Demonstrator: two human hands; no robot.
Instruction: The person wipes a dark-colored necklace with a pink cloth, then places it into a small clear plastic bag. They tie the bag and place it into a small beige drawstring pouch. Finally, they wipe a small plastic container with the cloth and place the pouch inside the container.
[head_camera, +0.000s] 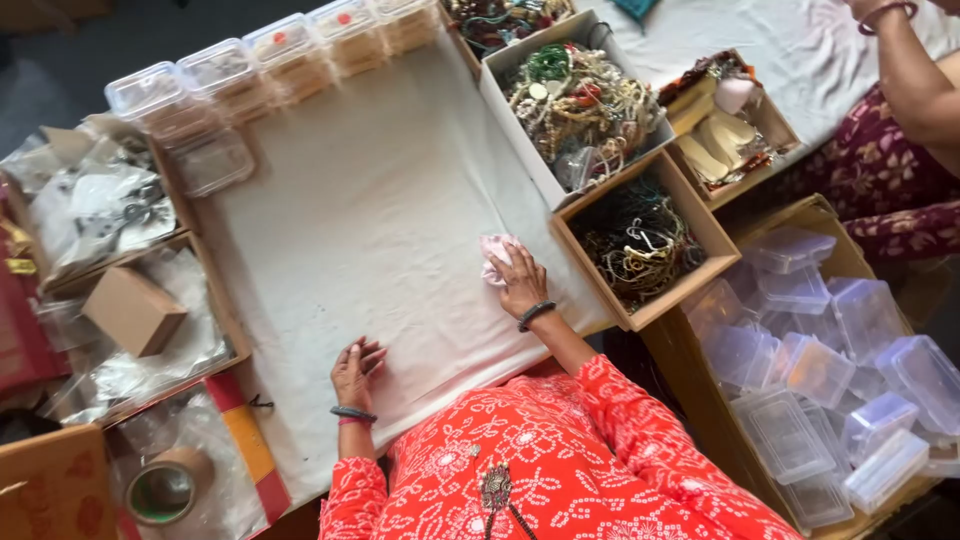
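Note:
A white cloth (370, 210) covers the table in front of me. My right hand (522, 285) presses a small crumpled pink cloth (495, 256) onto the white cloth near its right edge, beside an open cardboard box of dark tangled jewellery (640, 245). My left hand (355, 372) rests flat on the white cloth near the front edge, fingers together, holding nothing. Both wrists wear dark bangles, and my sleeves are red with a white pattern.
Small clear plastic boxes (250, 75) line the cloth's far-left edge. Open boxes of mixed jewellery (580, 100) stand at the right. A carton of empty clear containers (830, 370) sits lower right. A tape roll (165, 488) and small cardboard box (132, 310) lie left. Another person's arm (915, 75) is top right.

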